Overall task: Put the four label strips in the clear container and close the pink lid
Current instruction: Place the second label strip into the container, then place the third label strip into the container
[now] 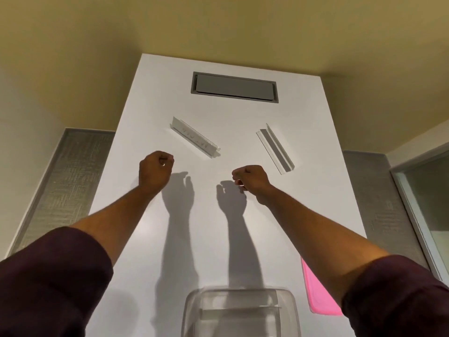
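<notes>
Two clear label strips lie on the white table: one (196, 139) at centre left, slanting, with faint writing, and one (275, 149) at centre right with a grey insert. My left hand (156, 167) hovers as a closed fist just below and left of the first strip. My right hand (251, 179) is also a fist, left of the second strip's near end. Neither hand holds anything that I can see. The clear container (239, 310) stands open at the near edge, with at least one strip lying inside. The pink lid (320, 296) lies flat to its right, partly hidden under my right forearm.
A grey rectangular cable hatch (234, 86) is set into the far end of the table (243, 251). Beige floor surrounds the table, with grey textured panels at both sides and a glass partition at the right.
</notes>
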The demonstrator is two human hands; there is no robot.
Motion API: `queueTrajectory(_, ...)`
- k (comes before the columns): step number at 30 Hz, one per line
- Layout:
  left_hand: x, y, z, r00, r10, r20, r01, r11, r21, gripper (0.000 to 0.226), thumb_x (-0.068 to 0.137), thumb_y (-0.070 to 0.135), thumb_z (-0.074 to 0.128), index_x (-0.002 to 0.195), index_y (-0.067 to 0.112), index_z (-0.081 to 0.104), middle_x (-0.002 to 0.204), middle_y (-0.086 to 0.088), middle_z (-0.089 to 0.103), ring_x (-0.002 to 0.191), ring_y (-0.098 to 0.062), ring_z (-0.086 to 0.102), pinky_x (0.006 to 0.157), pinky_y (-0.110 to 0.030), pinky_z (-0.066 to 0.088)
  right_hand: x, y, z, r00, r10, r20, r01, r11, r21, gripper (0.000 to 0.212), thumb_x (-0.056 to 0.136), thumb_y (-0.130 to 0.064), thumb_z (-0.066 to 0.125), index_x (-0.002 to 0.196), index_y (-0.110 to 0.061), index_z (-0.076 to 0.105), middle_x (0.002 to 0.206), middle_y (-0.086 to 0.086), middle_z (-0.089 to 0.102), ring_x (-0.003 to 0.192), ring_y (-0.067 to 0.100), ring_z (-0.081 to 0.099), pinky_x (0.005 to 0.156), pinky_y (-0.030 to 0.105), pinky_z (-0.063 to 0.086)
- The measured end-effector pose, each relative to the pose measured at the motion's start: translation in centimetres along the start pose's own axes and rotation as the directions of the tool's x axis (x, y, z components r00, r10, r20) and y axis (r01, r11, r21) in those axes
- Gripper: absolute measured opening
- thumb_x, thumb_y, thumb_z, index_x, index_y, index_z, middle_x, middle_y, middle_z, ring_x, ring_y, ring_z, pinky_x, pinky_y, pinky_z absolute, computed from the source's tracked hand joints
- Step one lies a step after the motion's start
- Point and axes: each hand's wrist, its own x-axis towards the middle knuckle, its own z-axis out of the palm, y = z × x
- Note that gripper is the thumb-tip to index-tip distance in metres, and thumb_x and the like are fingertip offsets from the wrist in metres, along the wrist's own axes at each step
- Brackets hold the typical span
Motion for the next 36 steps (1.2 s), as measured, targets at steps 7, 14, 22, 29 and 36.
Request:
queueTrajectory(7, 10.3, 1.6, 3.3, 0.99, -0.128, 0.051, 0.132, 0.989, -0.068, 0.04, 0.093, 0.027, 0.063, 0.129, 0.011, 0.059, 0.134, -0.009, 0.06, 0.119, -0.029, 0.061, 0.107, -0.042, 0.046, 7.7, -2.6, 3.7, 0.994, 0.083, 0.065, -0.09, 0.989, 0.115, 0.023, 0.084, -0.013, 0.072, 0.068, -0.023, 0.058, 0.067, 0.006, 0.055, 0.064, 0.025, 0.045, 0.061, 0.032, 0.036)
queueTrajectory(14, 16.9, 0.4, 7.3, 0.983, -0.169, 0.07, 0.172, 0.984, -0.044, 0.067, 0.093, 0.018, 0.06, 0.154, 0.014, 0.032, 0.158, -0.006, 0.039, 0.143, -0.027, 0.04, 0.117, -0.035, 0.033, 13.5, -1.7, 6.3, 0.998, -0.06, 0.022, 0.058, 0.996, 0.071, 0.028, 0.083, -0.02, 0.08, 0.109, -0.02, 0.07, 0.09, 0.005, 0.069, 0.07, 0.02, 0.06, 0.075, 0.04, 0.056)
queueTrajectory(22, 16.3, 0.0, 8.6, 0.992, -0.122, 0.005, 0.122, 0.988, -0.094, 0.051, 0.093, 0.021, 0.06, 0.142, 0.014, 0.047, 0.143, -0.007, 0.052, 0.132, -0.027, 0.05, 0.113, -0.041, 0.04, 14.5, -1.4, 6.6, 0.974, -0.199, -0.109, 0.179, 0.97, -0.166, 0.005, 0.082, -0.025, 0.078, 0.085, -0.02, 0.079, 0.073, -0.006, 0.075, 0.075, 0.019, 0.074, 0.069, 0.034, 0.057)
queueTrajectory(29, 9.5, 2.2, 7.4, 0.983, -0.184, 0.032, 0.185, 0.948, -0.258, 0.069, 0.097, 0.027, 0.06, 0.156, 0.018, 0.025, 0.162, -0.004, 0.029, 0.144, -0.026, 0.039, 0.118, -0.043, 0.035, 8.2, -0.4, 4.7, 0.996, -0.074, -0.057, 0.083, 0.98, 0.179, 0.005, 0.086, -0.011, 0.077, 0.082, -0.009, 0.075, 0.057, 0.0, 0.062, 0.056, 0.019, 0.059, 0.05, 0.022, 0.046)
queueTrajectory(36, -2.9, 5.0, 7.0, 0.898, -0.262, 0.353, 0.401, 0.817, -0.415, 0.055, 0.094, 0.043, 0.061, 0.141, 0.016, 0.049, 0.137, -0.007, 0.061, 0.11, -0.019, 0.066, 0.094, -0.039, 0.055, -2.0, 1.0, 4.0, 0.998, 0.013, 0.054, -0.039, 0.862, 0.505, 0.006, 0.092, -0.006, 0.072, 0.087, -0.002, 0.069, 0.075, 0.015, 0.065, 0.061, 0.02, 0.06, 0.054, 0.02, 0.051)
